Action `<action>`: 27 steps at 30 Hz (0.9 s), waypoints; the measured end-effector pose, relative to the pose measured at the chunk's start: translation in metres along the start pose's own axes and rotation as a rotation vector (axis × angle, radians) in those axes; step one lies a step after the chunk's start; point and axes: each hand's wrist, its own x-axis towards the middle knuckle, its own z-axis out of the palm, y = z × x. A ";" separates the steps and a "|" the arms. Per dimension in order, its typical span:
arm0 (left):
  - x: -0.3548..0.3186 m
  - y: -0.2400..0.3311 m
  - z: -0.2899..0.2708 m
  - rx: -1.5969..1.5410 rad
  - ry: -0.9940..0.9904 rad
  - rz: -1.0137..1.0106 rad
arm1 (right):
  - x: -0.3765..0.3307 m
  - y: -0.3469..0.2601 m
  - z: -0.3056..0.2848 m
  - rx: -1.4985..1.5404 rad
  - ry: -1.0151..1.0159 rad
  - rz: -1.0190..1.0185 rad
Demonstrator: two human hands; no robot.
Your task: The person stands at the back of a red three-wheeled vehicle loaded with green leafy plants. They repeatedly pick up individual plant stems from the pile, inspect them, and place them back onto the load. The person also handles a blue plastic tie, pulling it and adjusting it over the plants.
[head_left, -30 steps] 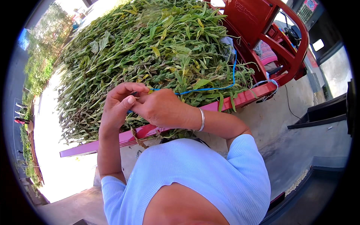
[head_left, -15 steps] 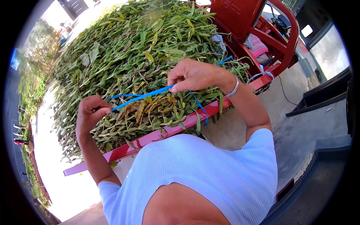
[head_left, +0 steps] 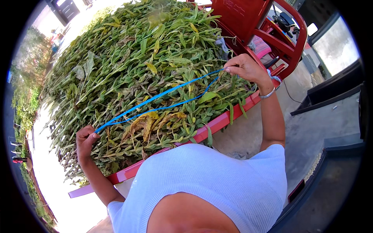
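A blue plastic strap (head_left: pixel 153 98) stretches taut between my two hands, above a large heap of cut leafy green plants (head_left: pixel 128 66). My left hand (head_left: pixel 86 141) pinches one end near the heap's lower left. At the right, my right hand (head_left: pixel 244 69) pinches the other end between thumb and fingers, and a bracelet circles that wrist. A second, slacker length of the strap hangs just below the taut one, over some yellowed, withered leaves (head_left: pixel 144 125). Both fists are closed.
The heap lies on a red cart bed; its red side rail (head_left: pixel 211 126) runs close in front of me. A red frame (head_left: pixel 299 39) and a pink cushion (head_left: pixel 261 46) are at the upper right. Dark troughs (head_left: pixel 330 97) stand at the right on the concrete floor (head_left: pixel 299 128).
My right hand has slid up and to the right, and my left hand has dropped slightly. The span of strap between them is much longer now.
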 end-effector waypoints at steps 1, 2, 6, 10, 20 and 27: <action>-0.001 -0.002 -0.002 -0.028 0.022 -0.014 | 0.000 0.007 0.000 0.108 0.013 -0.012; -0.001 -0.005 -0.002 -0.041 0.017 -0.011 | 0.001 0.014 0.002 0.215 0.026 -0.023; 0.003 -0.014 -0.007 -0.070 -0.013 0.009 | 0.011 0.041 0.018 0.231 0.047 0.008; 0.004 -0.025 -0.009 -0.256 -0.023 -0.025 | 0.024 0.051 0.026 0.281 -0.020 0.072; 0.005 -0.044 -0.011 -0.397 -0.063 -0.030 | 0.043 0.060 0.031 0.480 -0.256 0.248; 0.005 -0.048 -0.010 -0.447 -0.061 -0.036 | 0.036 0.062 0.032 0.495 -0.321 0.320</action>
